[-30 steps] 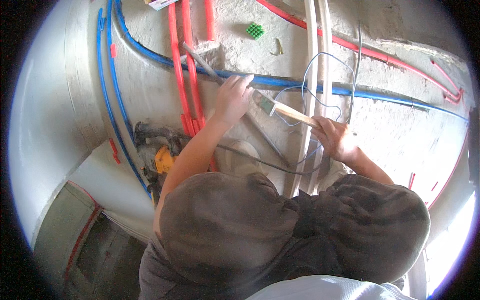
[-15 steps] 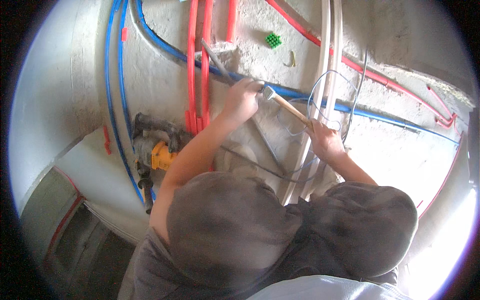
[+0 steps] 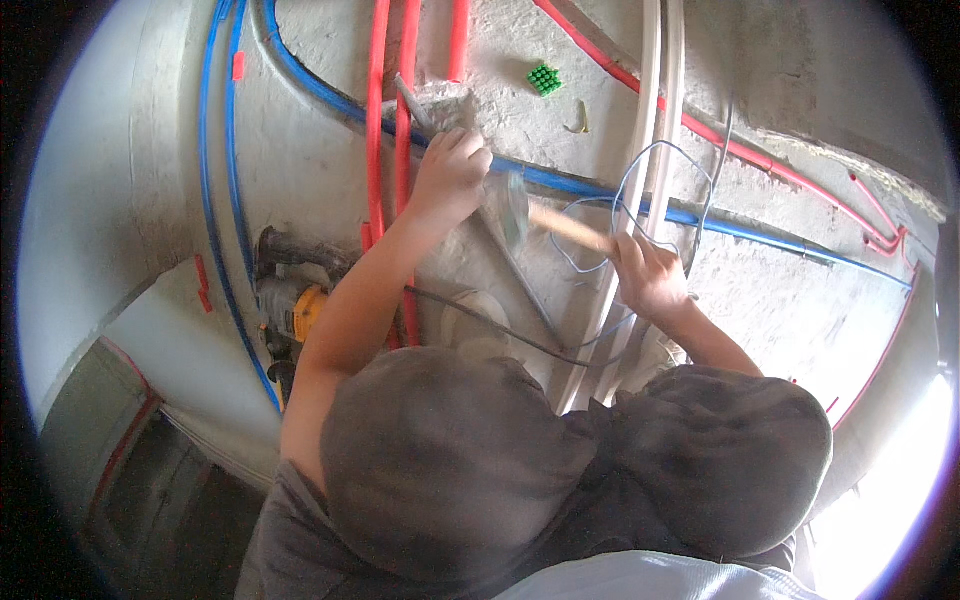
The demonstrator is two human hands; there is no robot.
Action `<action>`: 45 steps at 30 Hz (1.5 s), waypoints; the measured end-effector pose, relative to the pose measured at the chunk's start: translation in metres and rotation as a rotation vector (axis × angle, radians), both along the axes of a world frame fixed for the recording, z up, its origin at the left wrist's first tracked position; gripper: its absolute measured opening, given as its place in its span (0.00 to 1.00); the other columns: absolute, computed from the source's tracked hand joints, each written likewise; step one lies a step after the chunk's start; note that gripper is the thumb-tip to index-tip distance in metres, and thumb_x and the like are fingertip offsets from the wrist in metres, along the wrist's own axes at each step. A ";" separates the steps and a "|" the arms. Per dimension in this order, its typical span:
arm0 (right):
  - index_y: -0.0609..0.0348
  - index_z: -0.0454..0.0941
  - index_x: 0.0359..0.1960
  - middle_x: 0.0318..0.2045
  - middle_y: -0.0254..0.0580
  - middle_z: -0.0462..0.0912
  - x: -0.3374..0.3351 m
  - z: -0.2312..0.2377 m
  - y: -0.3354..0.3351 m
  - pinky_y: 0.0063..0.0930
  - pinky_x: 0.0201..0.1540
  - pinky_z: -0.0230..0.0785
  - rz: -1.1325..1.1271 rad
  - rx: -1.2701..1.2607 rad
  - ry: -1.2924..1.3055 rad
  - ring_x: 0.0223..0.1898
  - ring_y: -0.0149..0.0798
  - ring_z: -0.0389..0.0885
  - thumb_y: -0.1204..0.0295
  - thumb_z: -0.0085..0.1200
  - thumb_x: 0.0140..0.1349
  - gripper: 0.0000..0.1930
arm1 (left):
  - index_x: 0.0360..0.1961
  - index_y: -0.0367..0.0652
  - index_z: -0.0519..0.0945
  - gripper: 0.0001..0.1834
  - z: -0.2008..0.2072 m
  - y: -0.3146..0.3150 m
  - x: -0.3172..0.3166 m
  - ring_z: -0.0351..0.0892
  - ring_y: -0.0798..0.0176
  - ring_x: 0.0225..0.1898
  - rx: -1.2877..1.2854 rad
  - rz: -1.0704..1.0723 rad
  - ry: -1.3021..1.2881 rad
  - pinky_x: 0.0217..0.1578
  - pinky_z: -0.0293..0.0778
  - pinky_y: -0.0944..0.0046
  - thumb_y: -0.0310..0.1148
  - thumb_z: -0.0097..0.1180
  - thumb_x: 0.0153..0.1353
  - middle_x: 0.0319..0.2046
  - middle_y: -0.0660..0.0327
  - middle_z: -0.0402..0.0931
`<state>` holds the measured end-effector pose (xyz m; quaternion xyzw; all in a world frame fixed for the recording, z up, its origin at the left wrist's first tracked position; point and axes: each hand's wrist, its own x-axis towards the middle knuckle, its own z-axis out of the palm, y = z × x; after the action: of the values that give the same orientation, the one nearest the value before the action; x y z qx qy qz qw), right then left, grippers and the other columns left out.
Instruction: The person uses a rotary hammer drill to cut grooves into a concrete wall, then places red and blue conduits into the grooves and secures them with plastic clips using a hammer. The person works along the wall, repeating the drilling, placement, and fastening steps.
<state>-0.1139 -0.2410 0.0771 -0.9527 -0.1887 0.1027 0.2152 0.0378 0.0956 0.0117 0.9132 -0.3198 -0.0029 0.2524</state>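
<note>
My right hand (image 3: 650, 277) is wrapped round the wooden handle of a hammer (image 3: 572, 229). The hammer's metal head is smeared by motion and stands just right of my left fist. Closed and raised, my left hand (image 3: 455, 172) is by the blue pipe (image 3: 545, 177). A slim grey piece like a chisel (image 3: 468, 108) sticks out past its fingers; the rest is hidden in the fist. Under that hand a long thin grey rod (image 3: 522, 280) lies slantwise, crossing the blue pipe and reaching the red pipes (image 3: 404, 140).
White pipes (image 3: 645, 150) and a loop of thin blue wire (image 3: 622, 190) lie around my right hand. Left of my left forearm rests a yellow and black power tool (image 3: 305, 312). A dark cable (image 3: 490, 322) crosses near my knees. Farther off is a green studded piece (image 3: 544, 79).
My left hand has moved left and away from me. The hammer head has swung nearer to me and is blurred; my right hand has shifted slightly left.
</note>
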 end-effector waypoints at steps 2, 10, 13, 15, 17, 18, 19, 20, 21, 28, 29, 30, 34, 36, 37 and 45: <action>0.58 0.77 0.49 0.29 0.44 0.81 0.000 0.006 -0.001 0.42 0.24 0.78 0.077 0.039 -0.072 0.27 0.45 0.86 0.71 0.60 0.68 0.11 | 0.34 0.40 0.84 0.06 0.000 0.001 -0.001 0.80 0.44 0.45 -0.032 0.004 0.010 0.48 0.74 0.46 0.26 0.67 0.54 0.37 0.55 0.79; 0.58 0.71 0.50 0.29 0.46 0.81 0.005 0.005 0.012 0.47 0.26 0.79 0.031 -0.046 0.095 0.27 0.50 0.86 0.72 0.55 0.72 0.10 | 0.31 0.39 0.80 0.04 -0.002 0.001 0.000 0.78 0.43 0.43 -0.080 -0.017 -0.001 0.46 0.74 0.44 0.25 0.64 0.55 0.35 0.54 0.76; 0.58 0.71 0.51 0.29 0.48 0.80 0.002 0.006 0.013 0.49 0.26 0.78 0.022 0.074 0.088 0.27 0.53 0.86 0.70 0.54 0.74 0.10 | 0.29 0.40 0.78 0.06 -0.002 0.000 0.001 0.77 0.43 0.42 -0.116 0.003 -0.019 0.45 0.73 0.44 0.25 0.65 0.52 0.35 0.54 0.76; 0.59 0.71 0.53 0.30 0.50 0.82 0.003 0.009 0.012 0.49 0.26 0.78 -0.016 -0.107 0.310 0.28 0.53 0.87 0.67 0.53 0.77 0.12 | 0.28 0.41 0.78 0.06 -0.003 -0.001 0.001 0.78 0.43 0.42 -0.080 -0.013 -0.009 0.46 0.73 0.45 0.24 0.65 0.51 0.35 0.55 0.76; 0.60 0.70 0.54 0.31 0.53 0.84 0.005 0.015 0.011 0.50 0.26 0.78 -0.064 -0.086 0.415 0.29 0.55 0.88 0.65 0.54 0.77 0.13 | 0.29 0.41 0.80 0.06 -0.004 -0.002 0.000 0.79 0.45 0.44 -0.032 0.000 -0.029 0.47 0.74 0.46 0.23 0.65 0.50 0.35 0.55 0.77; 0.61 0.70 0.54 0.31 0.55 0.85 0.009 0.018 0.012 0.51 0.26 0.78 -0.098 -0.051 0.423 0.30 0.56 0.89 0.65 0.54 0.78 0.14 | 0.29 0.41 0.81 0.06 -0.005 -0.002 0.000 0.79 0.46 0.44 -0.036 0.016 -0.059 0.47 0.74 0.46 0.23 0.65 0.50 0.36 0.56 0.77; 0.63 0.69 0.55 0.31 0.60 0.86 0.009 0.023 0.013 0.56 0.31 0.80 -0.137 0.040 0.472 0.33 0.62 0.90 0.63 0.54 0.78 0.16 | 0.30 0.41 0.81 0.06 -0.005 -0.003 -0.002 0.79 0.46 0.44 -0.033 0.019 -0.068 0.47 0.74 0.46 0.23 0.65 0.50 0.36 0.56 0.77; 0.63 0.69 0.55 0.30 0.61 0.86 0.010 0.028 0.014 0.57 0.33 0.80 -0.179 0.065 0.528 0.34 0.63 0.89 0.63 0.54 0.78 0.17 | 0.30 0.41 0.82 0.06 -0.005 -0.002 -0.002 0.79 0.47 0.45 -0.028 0.025 -0.075 0.48 0.74 0.46 0.24 0.65 0.50 0.36 0.56 0.77; 0.63 0.69 0.56 0.30 0.61 0.86 0.011 0.031 0.017 0.58 0.35 0.80 -0.221 0.111 0.549 0.34 0.64 0.89 0.62 0.54 0.77 0.17 | 0.32 0.40 0.84 0.07 -0.005 -0.002 -0.003 0.80 0.47 0.45 -0.009 0.033 -0.051 0.49 0.74 0.46 0.23 0.66 0.50 0.37 0.57 0.78; 0.61 0.70 0.55 0.27 0.57 0.85 0.016 0.021 0.023 0.55 0.33 0.82 -0.106 -0.048 0.504 0.29 0.62 0.89 0.66 0.55 0.76 0.14 | 0.28 0.42 0.81 0.06 -0.011 -0.003 -0.001 0.79 0.47 0.45 -0.086 0.014 -0.083 0.49 0.73 0.47 0.24 0.63 0.47 0.37 0.56 0.78; 0.61 0.70 0.55 0.27 0.57 0.85 0.015 0.022 0.021 0.56 0.33 0.81 -0.123 -0.003 0.454 0.29 0.62 0.89 0.66 0.55 0.76 0.14 | 0.27 0.42 0.81 0.05 -0.011 -0.002 -0.001 0.79 0.47 0.45 -0.111 0.005 -0.104 0.48 0.73 0.47 0.25 0.63 0.47 0.36 0.56 0.77; 0.61 0.69 0.54 0.27 0.56 0.85 0.013 0.021 0.022 0.56 0.33 0.81 -0.144 -0.008 0.470 0.29 0.61 0.89 0.66 0.55 0.76 0.14 | 0.27 0.42 0.81 0.05 -0.010 -0.002 0.000 0.79 0.47 0.45 -0.063 0.010 -0.082 0.48 0.73 0.47 0.26 0.64 0.47 0.36 0.56 0.77; 0.66 0.71 0.52 0.29 0.59 0.85 0.006 0.019 0.023 0.58 0.38 0.80 -0.134 -0.029 0.457 0.33 0.61 0.89 0.62 0.52 0.79 0.17 | 0.27 0.43 0.80 0.10 -0.007 0.000 -0.002 0.79 0.47 0.45 -0.017 0.004 -0.059 0.48 0.73 0.48 0.32 0.69 0.46 0.36 0.56 0.77; 0.63 0.70 0.51 0.29 0.56 0.85 0.005 0.015 0.025 0.58 0.35 0.80 -0.060 -0.204 0.497 0.31 0.62 0.88 0.63 0.53 0.78 0.14 | 0.27 0.43 0.80 0.11 -0.009 0.001 -0.003 0.79 0.47 0.46 -0.075 0.006 -0.046 0.48 0.73 0.48 0.32 0.69 0.44 0.36 0.56 0.77; 0.62 0.69 0.51 0.28 0.54 0.85 0.007 0.012 0.026 0.58 0.33 0.80 -0.076 -0.155 0.472 0.30 0.60 0.89 0.65 0.53 0.77 0.13 | 0.28 0.42 0.80 0.12 -0.009 0.000 -0.003 0.79 0.47 0.47 -0.066 0.017 -0.052 0.48 0.73 0.47 0.31 0.70 0.43 0.37 0.56 0.76; 0.64 0.72 0.55 0.30 0.56 0.87 0.005 0.016 0.017 0.56 0.34 0.81 -0.115 -0.077 0.473 0.30 0.62 0.88 0.60 0.54 0.78 0.18 | 0.26 0.41 0.81 0.05 0.018 -0.018 0.014 0.81 0.41 0.41 -0.054 0.026 0.107 0.43 0.76 0.43 0.27 0.64 0.47 0.32 0.51 0.79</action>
<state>-0.1085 -0.2242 0.0936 -0.9188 -0.0746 0.3175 0.2225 0.0518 0.0774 0.0301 0.9087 -0.2937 -0.0399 0.2939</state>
